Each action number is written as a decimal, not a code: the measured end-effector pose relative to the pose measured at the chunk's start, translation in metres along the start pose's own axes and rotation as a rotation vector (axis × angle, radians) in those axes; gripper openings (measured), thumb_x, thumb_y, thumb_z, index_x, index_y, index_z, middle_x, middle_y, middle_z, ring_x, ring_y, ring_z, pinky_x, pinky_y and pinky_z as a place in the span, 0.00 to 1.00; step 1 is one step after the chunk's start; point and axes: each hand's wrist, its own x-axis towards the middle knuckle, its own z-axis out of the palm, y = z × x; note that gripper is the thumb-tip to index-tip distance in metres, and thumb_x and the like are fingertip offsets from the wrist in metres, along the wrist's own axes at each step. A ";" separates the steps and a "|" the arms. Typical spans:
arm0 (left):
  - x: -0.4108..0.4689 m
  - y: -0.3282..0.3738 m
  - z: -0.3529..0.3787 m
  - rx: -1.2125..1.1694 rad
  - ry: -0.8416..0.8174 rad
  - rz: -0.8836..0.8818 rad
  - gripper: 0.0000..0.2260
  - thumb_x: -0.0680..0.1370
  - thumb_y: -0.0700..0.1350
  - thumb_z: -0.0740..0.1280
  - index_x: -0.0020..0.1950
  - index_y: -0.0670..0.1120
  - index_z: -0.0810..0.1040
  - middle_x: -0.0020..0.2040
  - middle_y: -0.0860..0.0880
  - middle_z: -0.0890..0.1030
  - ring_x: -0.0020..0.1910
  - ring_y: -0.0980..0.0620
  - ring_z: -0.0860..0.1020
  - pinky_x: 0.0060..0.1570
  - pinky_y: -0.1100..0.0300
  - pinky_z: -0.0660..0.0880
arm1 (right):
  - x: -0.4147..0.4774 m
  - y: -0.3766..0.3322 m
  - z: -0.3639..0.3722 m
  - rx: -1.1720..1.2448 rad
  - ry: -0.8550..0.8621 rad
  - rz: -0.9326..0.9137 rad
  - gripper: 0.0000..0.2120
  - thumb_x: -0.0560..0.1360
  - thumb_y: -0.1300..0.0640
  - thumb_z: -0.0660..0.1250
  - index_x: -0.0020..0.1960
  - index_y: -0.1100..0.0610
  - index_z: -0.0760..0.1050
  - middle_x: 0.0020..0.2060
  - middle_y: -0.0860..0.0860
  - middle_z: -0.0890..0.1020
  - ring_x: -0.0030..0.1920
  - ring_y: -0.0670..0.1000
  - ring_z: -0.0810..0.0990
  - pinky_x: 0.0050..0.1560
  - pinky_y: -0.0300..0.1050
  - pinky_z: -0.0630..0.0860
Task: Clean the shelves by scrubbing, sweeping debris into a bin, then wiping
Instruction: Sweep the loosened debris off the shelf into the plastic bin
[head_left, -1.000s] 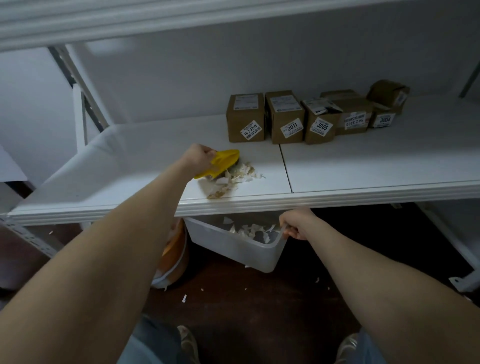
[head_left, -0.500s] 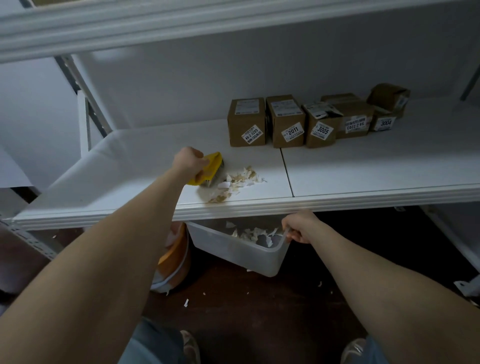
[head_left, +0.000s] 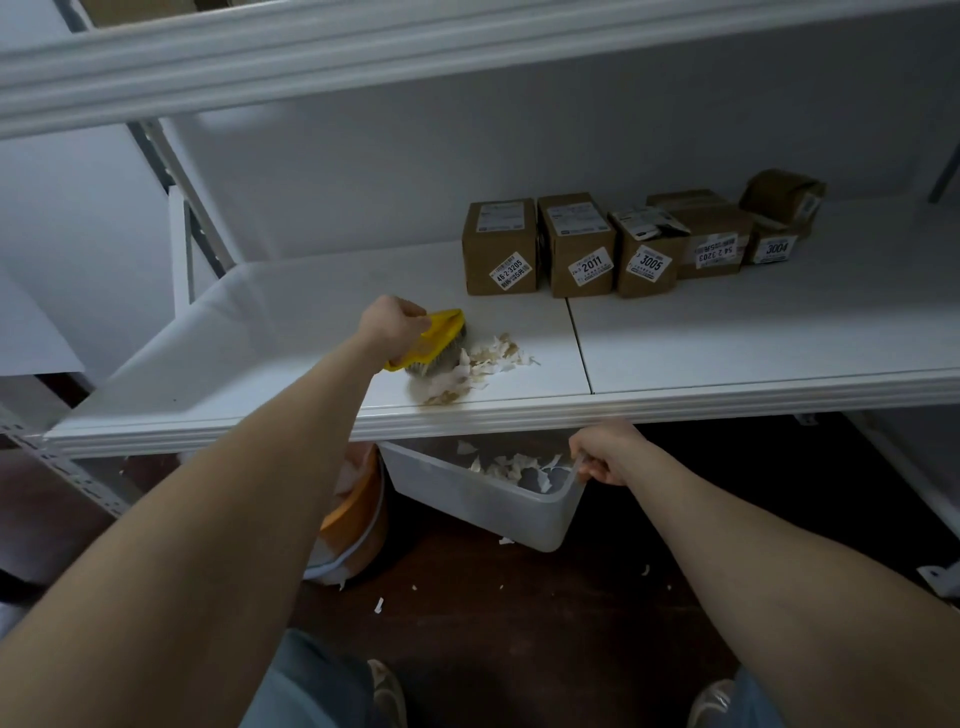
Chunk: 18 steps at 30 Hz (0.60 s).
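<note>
White shelf (head_left: 260, 332), sweeping step — left hand (head_left: 389, 325) grips yellow brush (head_left: 434, 340) at debris (head_left: 478, 366); right hand (head_left: 605, 452) holds bin (head_left: 467, 496) below edge. Next: pull scraps over the lip.

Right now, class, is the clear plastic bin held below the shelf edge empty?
No: pale scraps lie inside the bin, which the right hand holds by its rim under the shelf edge.
</note>
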 end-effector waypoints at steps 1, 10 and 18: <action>0.001 -0.003 -0.002 -0.004 0.063 -0.005 0.17 0.79 0.44 0.62 0.66 0.43 0.75 0.58 0.39 0.79 0.45 0.42 0.79 0.45 0.52 0.77 | 0.000 0.000 0.000 0.004 -0.004 -0.003 0.02 0.68 0.68 0.66 0.38 0.66 0.74 0.23 0.61 0.78 0.20 0.50 0.75 0.19 0.34 0.67; -0.003 -0.008 0.009 0.068 0.072 -0.035 0.12 0.78 0.42 0.60 0.58 0.44 0.79 0.50 0.37 0.81 0.45 0.39 0.79 0.42 0.52 0.76 | 0.002 0.004 0.003 0.019 -0.018 -0.013 0.01 0.68 0.69 0.66 0.38 0.67 0.74 0.25 0.61 0.77 0.24 0.53 0.77 0.19 0.34 0.66; -0.010 0.000 0.002 0.014 0.009 -0.022 0.17 0.80 0.44 0.61 0.68 0.42 0.73 0.51 0.37 0.81 0.40 0.39 0.79 0.37 0.53 0.76 | -0.001 0.001 0.003 0.020 -0.006 -0.018 0.04 0.68 0.67 0.66 0.42 0.68 0.76 0.22 0.61 0.78 0.19 0.50 0.75 0.19 0.35 0.67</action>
